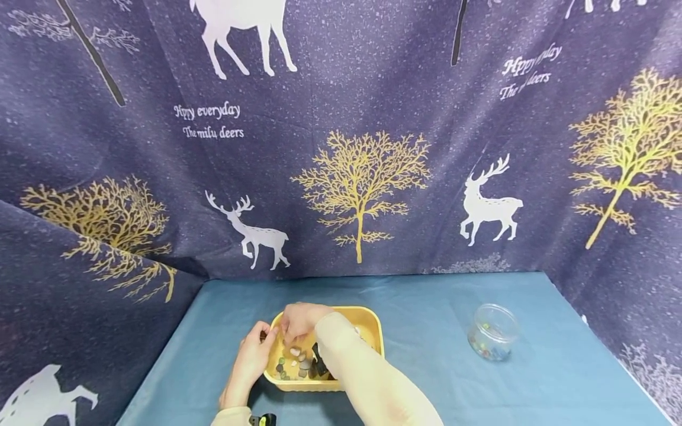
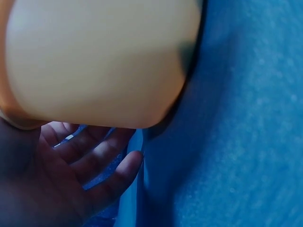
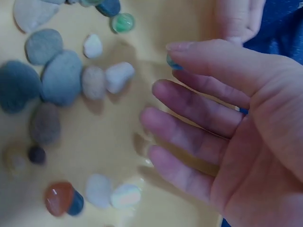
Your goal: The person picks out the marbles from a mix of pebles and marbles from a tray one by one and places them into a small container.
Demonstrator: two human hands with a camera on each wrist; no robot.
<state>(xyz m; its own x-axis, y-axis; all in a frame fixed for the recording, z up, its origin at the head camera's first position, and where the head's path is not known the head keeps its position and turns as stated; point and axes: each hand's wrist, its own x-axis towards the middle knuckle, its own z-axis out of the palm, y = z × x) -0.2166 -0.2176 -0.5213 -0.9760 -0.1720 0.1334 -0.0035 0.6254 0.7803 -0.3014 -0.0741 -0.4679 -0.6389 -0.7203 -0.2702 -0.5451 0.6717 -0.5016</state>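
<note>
A yellow plastic basin (image 1: pixel 373 325) stands on the blue cloth, with loose stones and marbles on its floor. At its left end my left hand (image 1: pixel 251 354) grips the rim, and its fingers (image 2: pixel 111 146) spread along the outer wall. Inside the basin, my right hand (image 3: pixel 227 113) pinches a small blue-green marble (image 3: pixel 173 62) between thumb and index finger; the other fingers are loosely bent. Close by lie white pebbles (image 3: pixel 119 76), a large grey stone (image 3: pixel 62 78) and a green glass marble (image 3: pixel 123 22). In the head view my right sleeve hides part of the basin.
To the right, a clear round jar (image 1: pixel 492 340) with small colored pieces at its bottom stands on the blue table cloth (image 1: pixel 426 331). A dark curtain (image 1: pixel 373 118) with deer and trees hangs behind the table. An orange stone (image 3: pixel 59 198) lies in the basin.
</note>
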